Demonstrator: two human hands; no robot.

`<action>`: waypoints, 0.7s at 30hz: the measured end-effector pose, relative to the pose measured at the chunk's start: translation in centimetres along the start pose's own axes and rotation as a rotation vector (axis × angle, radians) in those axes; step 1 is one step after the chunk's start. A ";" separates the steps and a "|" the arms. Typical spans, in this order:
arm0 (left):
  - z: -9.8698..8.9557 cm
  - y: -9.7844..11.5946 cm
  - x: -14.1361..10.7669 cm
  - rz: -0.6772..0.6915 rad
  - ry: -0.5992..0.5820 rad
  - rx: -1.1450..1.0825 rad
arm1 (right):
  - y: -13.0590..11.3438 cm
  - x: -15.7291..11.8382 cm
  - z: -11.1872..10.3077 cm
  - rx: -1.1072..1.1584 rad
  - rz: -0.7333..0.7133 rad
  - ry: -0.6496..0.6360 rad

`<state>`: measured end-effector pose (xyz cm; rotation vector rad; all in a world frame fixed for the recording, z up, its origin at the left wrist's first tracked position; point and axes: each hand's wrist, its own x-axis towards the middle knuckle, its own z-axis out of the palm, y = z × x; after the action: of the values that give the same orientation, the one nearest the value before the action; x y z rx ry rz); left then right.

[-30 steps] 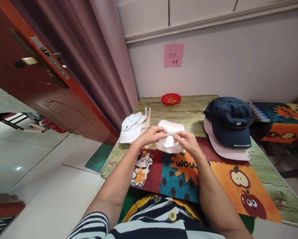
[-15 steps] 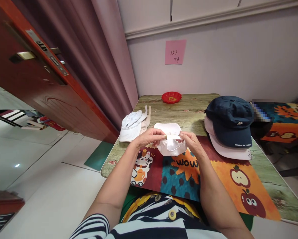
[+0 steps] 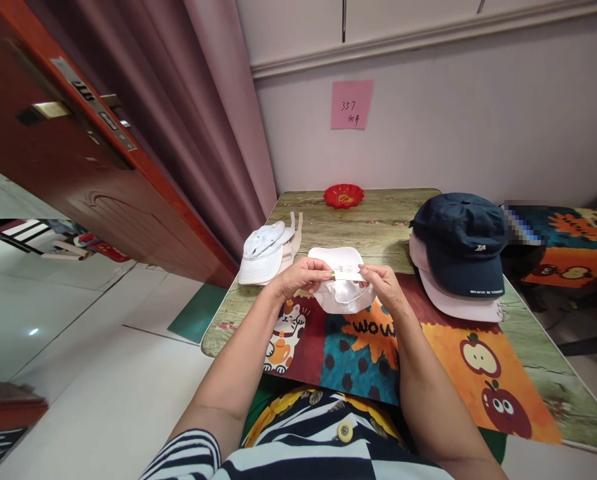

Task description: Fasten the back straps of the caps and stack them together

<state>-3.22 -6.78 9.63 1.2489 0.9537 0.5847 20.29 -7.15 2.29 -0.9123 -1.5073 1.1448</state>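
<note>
Desk [image 3: 318, 225] by the wall, printed mat [image 3: 306, 350] along the near side. Right side: navy cap [image 3: 456, 227] stacked on a pale pink cap [image 3: 441, 300]. Left side: light caps [image 3: 262, 252] bunched together. White cap [image 3: 343, 305] between them at the mat's far edge, brim wallward. Left hand [image 3: 301, 275], right hand [image 3: 382, 285]: both narrow, pinching its back strap [image 3: 346, 275] from opposite ends. Red dish [image 3: 344, 195] at the back.

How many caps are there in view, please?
5: the held white cap; left, a spotted cap over a beige cap; right, a navy cap over a pale cap. More may be hidden beneath.
</note>
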 end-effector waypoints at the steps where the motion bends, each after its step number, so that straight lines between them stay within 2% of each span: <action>1: -0.1 0.0 0.1 0.004 -0.002 0.005 | 0.0 0.0 0.0 0.008 0.002 0.005; 13: -1.5 -0.4 0.9 -0.003 -0.023 0.071 | 0.1 0.0 0.0 0.037 0.034 0.070; 21: -3.1 0.4 -1.0 0.043 0.020 0.143 | -0.6 -0.2 -1.5 -0.064 0.084 -0.143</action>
<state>-6.35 -5.86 10.19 1.3955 1.0014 0.5715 21.75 -7.16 2.92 -0.9613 -1.6422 1.2510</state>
